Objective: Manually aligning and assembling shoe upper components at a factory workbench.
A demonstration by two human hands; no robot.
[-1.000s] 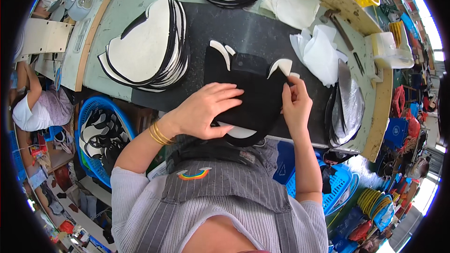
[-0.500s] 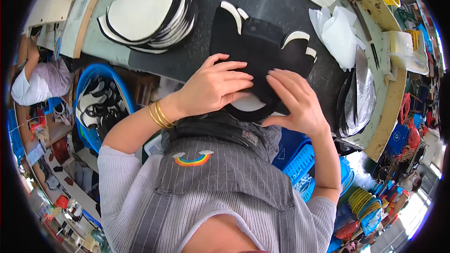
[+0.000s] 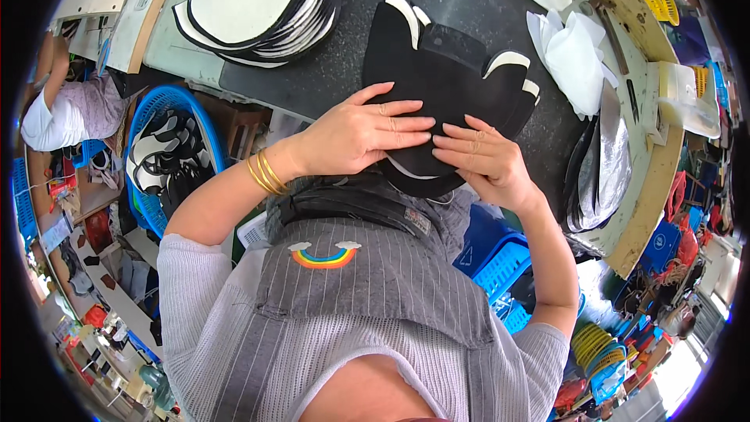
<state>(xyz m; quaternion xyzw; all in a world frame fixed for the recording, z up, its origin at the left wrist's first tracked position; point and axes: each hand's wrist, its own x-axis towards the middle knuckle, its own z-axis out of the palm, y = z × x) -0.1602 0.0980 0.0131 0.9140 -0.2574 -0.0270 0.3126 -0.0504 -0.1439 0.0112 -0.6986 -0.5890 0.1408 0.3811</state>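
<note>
On the dark work surface in front of me lies a flat black piece of fabric-like material (image 3: 422, 70). White curved edges show at its far corners, and a thin white strip shows at its near edge. My left hand (image 3: 367, 137) rests flat on its near left part, fingers stretched out to the right. From the other side, my right hand (image 3: 488, 160) lies on the near right part, fingers extended toward the left. The two sets of fingertips almost meet. Both hands are open, pressing on the piece without gripping it. The right thumb is partly hidden.
A stack of rounded white pieces with black edges (image 3: 258, 0) lies at the far left. Crumpled white sheets (image 3: 570, 55) and silvery-black curved pieces (image 3: 601, 172) are on the right. A blue basket (image 3: 164, 94) of black and white pieces stands left; a wooden rim (image 3: 652, 195) borders the table.
My right hand has moved left toward my left hand, its fingers drawn closer together. Less of the white area at the black piece's near edge shows now. The view has shifted slightly.
</note>
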